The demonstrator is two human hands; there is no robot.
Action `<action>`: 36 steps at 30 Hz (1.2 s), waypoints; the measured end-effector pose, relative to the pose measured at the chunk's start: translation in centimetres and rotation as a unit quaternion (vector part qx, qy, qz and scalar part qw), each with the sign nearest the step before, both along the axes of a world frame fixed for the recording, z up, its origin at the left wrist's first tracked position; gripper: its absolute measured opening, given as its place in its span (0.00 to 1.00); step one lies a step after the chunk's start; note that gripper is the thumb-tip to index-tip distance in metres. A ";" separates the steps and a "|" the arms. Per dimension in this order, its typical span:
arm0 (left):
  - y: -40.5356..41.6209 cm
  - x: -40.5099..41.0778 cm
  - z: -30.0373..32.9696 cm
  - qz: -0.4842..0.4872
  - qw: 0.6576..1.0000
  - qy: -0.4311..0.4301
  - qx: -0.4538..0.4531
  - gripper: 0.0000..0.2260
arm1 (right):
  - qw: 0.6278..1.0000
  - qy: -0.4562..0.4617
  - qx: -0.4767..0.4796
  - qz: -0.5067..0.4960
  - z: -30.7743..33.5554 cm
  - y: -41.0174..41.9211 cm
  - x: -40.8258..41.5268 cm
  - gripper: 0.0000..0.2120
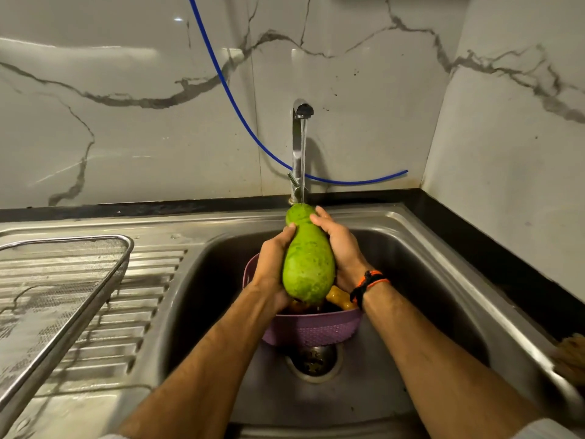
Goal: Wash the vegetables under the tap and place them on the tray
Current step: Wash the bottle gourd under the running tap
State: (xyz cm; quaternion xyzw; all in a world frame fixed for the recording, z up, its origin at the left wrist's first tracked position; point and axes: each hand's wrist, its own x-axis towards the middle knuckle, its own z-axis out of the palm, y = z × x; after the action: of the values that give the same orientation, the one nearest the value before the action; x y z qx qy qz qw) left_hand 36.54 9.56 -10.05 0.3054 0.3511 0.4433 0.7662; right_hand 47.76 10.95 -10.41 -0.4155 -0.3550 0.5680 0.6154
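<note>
- Both hands, left hand [273, 263] and right hand [340, 245], grip the bottle gourd [307, 258] under the tap [299, 147], over the sink [411, 248].
- Below the gourd, a purple basket [311, 331] holds what may be more vegetables.
- Left of the sink, the mesh tray [63, 280].

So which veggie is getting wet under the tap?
The big green gourd, held up in both hands under the stream. The orange vegetable lies below in the purple basket, out of the water.

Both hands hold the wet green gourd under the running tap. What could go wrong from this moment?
1. The gourd is wet and smooth; it may slip from the left hand and right hand into the purple basket below.
2. Water hits only its top end, so the lower part may stay unwashed.
3. Carrying it to the mesh tray may drip water.
</note>
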 end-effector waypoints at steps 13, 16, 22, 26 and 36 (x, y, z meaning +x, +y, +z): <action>0.8 -0.8 -0.5 0.024 0.994 0.088 0.067 0.29 | 0.967 -0.251 0.019 0.043 0.5 0.0 -1.0 0.25; 0.6 -0.3 0.0 0.032 0.994 0.074 0.076 0.29 | 0.975 -0.219 0.024 0.002 0.3 0.0 -0.5 0.25; 0.7 -1.2 0.0 0.043 0.993 0.090 0.060 0.29 | 0.962 -0.269 0.030 0.016 0.1 0.2 -1.9 0.25; 0.8 -0.7 0.1 0.037 0.993 0.091 0.070 0.29 | 0.976 -0.217 0.017 0.005 0.2 0.1 -1.1 0.25; 0.5 -0.6 0.4 0.037 0.992 0.098 0.067 0.30 | 0.982 -0.191 0.006 0.003 -0.3 0.1 -1.1 0.25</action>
State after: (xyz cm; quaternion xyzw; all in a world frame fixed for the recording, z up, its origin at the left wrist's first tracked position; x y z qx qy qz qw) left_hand 35.95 10.03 -9.65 0.3852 0.4052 0.4619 0.6885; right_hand 46.67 11.01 -10.71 -0.5113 -0.4704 0.4781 0.5373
